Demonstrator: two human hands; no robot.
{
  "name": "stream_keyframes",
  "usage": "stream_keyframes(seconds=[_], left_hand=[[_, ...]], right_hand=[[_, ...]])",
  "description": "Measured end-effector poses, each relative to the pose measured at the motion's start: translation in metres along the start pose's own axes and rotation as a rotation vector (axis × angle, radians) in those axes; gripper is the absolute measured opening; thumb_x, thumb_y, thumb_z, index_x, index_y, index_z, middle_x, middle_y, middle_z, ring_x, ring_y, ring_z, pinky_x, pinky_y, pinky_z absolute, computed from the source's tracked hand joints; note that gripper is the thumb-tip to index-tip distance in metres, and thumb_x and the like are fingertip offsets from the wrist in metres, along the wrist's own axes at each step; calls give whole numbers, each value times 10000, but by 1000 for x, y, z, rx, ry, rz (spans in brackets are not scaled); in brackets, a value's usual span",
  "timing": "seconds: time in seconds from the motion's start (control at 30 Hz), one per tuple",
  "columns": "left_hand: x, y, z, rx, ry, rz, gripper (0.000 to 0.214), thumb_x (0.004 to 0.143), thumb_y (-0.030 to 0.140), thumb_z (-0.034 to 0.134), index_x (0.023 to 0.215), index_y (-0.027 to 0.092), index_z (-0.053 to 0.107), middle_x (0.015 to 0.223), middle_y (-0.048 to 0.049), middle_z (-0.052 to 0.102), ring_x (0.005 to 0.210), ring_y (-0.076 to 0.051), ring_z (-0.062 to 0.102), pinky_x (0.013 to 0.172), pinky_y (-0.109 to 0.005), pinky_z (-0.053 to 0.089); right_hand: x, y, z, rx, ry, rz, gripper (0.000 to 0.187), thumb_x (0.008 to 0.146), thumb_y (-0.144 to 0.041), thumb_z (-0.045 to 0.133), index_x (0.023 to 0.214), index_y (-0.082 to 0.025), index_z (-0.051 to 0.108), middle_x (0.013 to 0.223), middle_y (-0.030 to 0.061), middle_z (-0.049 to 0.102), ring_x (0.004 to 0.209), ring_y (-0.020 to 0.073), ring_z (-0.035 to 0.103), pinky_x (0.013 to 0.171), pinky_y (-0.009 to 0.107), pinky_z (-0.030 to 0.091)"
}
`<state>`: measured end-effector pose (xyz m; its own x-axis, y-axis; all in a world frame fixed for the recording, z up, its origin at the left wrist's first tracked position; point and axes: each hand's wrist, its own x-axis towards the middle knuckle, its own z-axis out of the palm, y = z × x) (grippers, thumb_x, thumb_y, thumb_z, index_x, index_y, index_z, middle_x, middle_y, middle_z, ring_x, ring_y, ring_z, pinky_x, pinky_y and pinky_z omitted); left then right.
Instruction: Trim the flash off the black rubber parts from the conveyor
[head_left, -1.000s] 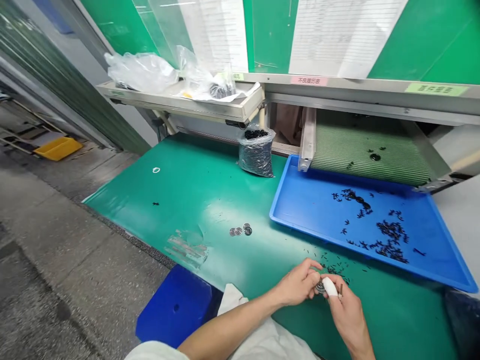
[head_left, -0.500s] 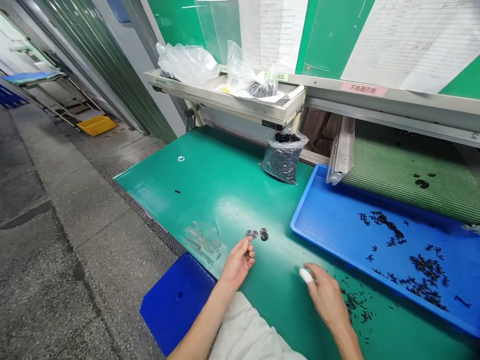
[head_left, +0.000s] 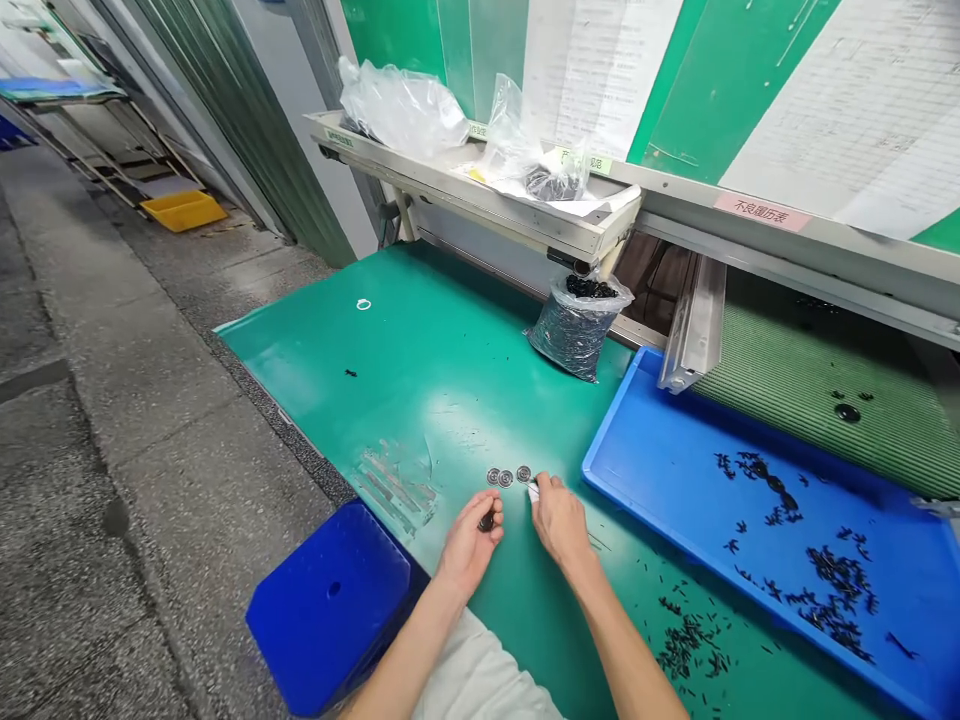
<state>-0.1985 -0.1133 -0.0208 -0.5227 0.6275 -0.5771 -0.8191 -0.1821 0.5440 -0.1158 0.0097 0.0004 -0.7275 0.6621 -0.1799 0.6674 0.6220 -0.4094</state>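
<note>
Left hand palm up-ish, thumb and fingers clamped on a dark disc, held above the near side of the green counter. Right hand is palm down just to its right, fingertips at the counter next to the loose discs; white wrap on one digit. Can't tell if the right grip is apart, together or on something; fingertips hidden.

Three loose discs on the counter just beyond the hands: two on the left touching or overlapping, third slightly apart, nearest the right fingertips.

Right of the hands, small black scraps scattered on the counter. Blue tray beyond them, with black bits heaped and strewn inside. Green ribbed belt ends over the tray's far side, one black round piece on it. Open clear bag full of black parts stands at the counter's back. White ring far left, dark scrap nearer.
</note>
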Motion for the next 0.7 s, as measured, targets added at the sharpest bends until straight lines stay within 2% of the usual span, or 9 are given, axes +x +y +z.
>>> stream_keyframes(seconds=[0.1,0.2,0.27,0.33,0.47,0.6,0.7], left_hand=[[1,-9,11,282,-71,37,327,763,377,693,968,143,591,785,0,535,630,-67,466,492,-181,315],[-1,-23,24,576,-215,34,397,805,500,609,1004,158,573,738,19,517,578,-69,408,481,-204,269],[-5,-32,32,700,-336,36,387,838,533,542,941,160,563,664,39,482,541,-70,362,487,-218,251],[-9,-38,37,783,-409,57,371,859,529,503,841,161,545,605,52,445,523,-73,337,500,-229,255],[-19,-45,42,879,-452,54,349,848,497,523,755,161,535,579,51,443,513,-75,351,508,-235,270],[-26,-51,41,830,-491,-52,333,836,492,528,784,163,533,594,41,489,485,-68,365,479,-227,269],[-30,-54,41,809,-512,-80,330,840,491,522,753,173,501,554,48,480,457,-62,352,461,-220,254]], right_hand=[[-15,10,-12,119,-6,-10,263,845,-89,353,951,-170,580,863,83,642,734,182,594,619,275,352],[-37,22,-22,283,-30,-26,247,881,-173,338,884,-202,584,744,13,647,660,145,567,599,243,376],[-54,31,-25,407,-31,8,233,876,-210,351,818,-205,576,700,-4,639,618,138,538,576,243,372],[-72,39,-26,497,-2,66,207,864,-245,380,853,-203,582,722,-7,636,597,135,510,557,250,358],[-100,52,-21,562,47,110,264,852,-301,435,1062,-213,568,792,-10,614,559,123,467,525,251,341],[-113,57,-15,557,76,110,286,826,-251,424,1054,-209,593,809,0,614,595,129,483,558,256,356],[-118,56,-13,560,122,74,299,814,-233,403,1032,-204,606,800,3,619,618,135,491,579,260,359]])
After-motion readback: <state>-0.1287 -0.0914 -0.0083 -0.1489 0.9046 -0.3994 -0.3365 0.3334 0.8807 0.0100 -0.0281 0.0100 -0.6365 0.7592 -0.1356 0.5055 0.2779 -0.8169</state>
